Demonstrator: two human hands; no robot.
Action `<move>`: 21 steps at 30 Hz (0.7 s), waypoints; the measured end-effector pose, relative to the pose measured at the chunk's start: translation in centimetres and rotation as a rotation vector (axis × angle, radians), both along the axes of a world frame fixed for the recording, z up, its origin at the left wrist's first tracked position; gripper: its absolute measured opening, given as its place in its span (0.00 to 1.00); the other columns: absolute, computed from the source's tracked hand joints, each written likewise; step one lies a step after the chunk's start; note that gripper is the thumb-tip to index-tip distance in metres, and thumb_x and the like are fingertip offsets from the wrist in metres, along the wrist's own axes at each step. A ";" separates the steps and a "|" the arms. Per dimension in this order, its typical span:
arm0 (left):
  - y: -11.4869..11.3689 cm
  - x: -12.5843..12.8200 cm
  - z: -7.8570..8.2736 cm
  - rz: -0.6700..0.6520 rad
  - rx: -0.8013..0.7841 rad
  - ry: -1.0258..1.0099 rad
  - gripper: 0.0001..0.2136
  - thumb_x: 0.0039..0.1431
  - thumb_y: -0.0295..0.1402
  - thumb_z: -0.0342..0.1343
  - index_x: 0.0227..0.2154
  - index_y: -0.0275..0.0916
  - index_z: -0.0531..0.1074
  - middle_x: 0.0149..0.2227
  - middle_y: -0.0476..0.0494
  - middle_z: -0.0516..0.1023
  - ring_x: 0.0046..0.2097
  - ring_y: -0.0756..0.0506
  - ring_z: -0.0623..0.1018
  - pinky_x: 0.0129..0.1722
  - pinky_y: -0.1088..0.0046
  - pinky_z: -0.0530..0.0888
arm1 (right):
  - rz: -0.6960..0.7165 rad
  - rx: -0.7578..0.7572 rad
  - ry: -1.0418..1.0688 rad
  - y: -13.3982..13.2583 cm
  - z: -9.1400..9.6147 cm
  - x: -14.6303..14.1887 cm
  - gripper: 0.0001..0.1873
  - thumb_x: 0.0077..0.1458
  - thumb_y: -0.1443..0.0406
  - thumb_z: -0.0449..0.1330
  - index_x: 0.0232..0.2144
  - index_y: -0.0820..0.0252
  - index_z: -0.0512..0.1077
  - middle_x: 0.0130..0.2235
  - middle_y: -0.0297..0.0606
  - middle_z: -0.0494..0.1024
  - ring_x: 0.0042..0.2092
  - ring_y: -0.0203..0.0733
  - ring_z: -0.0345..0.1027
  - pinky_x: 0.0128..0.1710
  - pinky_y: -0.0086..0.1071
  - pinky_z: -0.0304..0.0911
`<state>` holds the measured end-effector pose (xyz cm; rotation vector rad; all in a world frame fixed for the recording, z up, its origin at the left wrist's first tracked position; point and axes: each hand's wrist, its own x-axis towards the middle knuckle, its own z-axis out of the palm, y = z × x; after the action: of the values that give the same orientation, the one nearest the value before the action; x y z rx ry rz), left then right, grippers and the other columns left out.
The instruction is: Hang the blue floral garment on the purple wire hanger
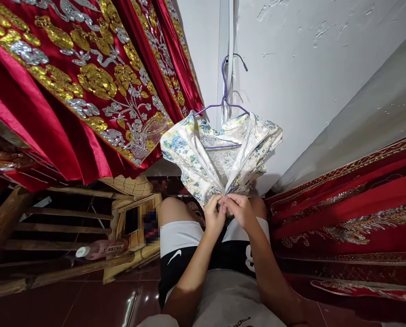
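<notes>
A white floral shirt (pixel 192 159) with blue and yellow flowers hangs from a purple hanger (pixel 225 93) on the wall in front of me. Its collar stands apart and the front edges run down to a V. At the bottom of that V, my left hand (pixel 215 212) pinches the shirt's front edge. My right hand (pixel 238 208) meets it there, its fingertips closed on the other edge. The two hands touch at the fingertips. Whatever small fastening may lie between the fingers is hidden.
Red embroidered garments with gold and silver sequins (pixel 97 81) hang at the upper left. More red beaded fabric (pixel 353 218) fills the right side. A wooden rack (pixel 62 245) stands at the lower left, with a pink bottle (pixel 102 249) lying on it.
</notes>
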<state>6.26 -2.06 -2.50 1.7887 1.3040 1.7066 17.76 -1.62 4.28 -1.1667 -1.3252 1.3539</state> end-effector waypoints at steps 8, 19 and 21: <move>1.4 -0.4 -0.6 -0.029 -0.102 0.162 0.10 0.69 0.32 0.51 0.31 0.40 0.73 0.31 0.45 0.78 0.36 0.45 0.76 0.40 0.68 0.70 | -0.101 0.131 0.202 7.6 9.9 1.8 0.19 0.51 0.50 0.69 0.27 0.61 0.76 0.18 0.30 0.69 0.18 0.28 0.53 0.16 0.25 0.49; 6.5 -4.7 8.7 -0.180 -0.029 0.174 0.10 0.68 0.34 0.55 0.46 0.41 0.79 0.40 0.43 0.85 0.41 0.44 0.83 0.45 0.66 0.78 | -0.131 0.397 0.167 8.9 13.7 -0.8 0.16 0.63 0.58 0.61 0.26 0.60 0.73 0.17 0.27 0.65 0.18 0.28 0.54 0.18 0.24 0.52; 7.7 -5.2 13.6 -0.091 0.166 0.104 0.15 0.70 0.35 0.53 0.56 0.40 0.74 0.40 0.43 0.84 0.40 0.46 0.83 0.46 0.67 0.78 | -0.160 0.414 0.169 8.6 13.4 -0.8 0.16 0.63 0.61 0.61 0.23 0.59 0.70 0.15 0.25 0.60 0.18 0.28 0.51 0.18 0.24 0.48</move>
<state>1.02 5.64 11.06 2.0219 1.1303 1.7379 16.93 6.99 17.64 -0.8368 -1.2832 0.9796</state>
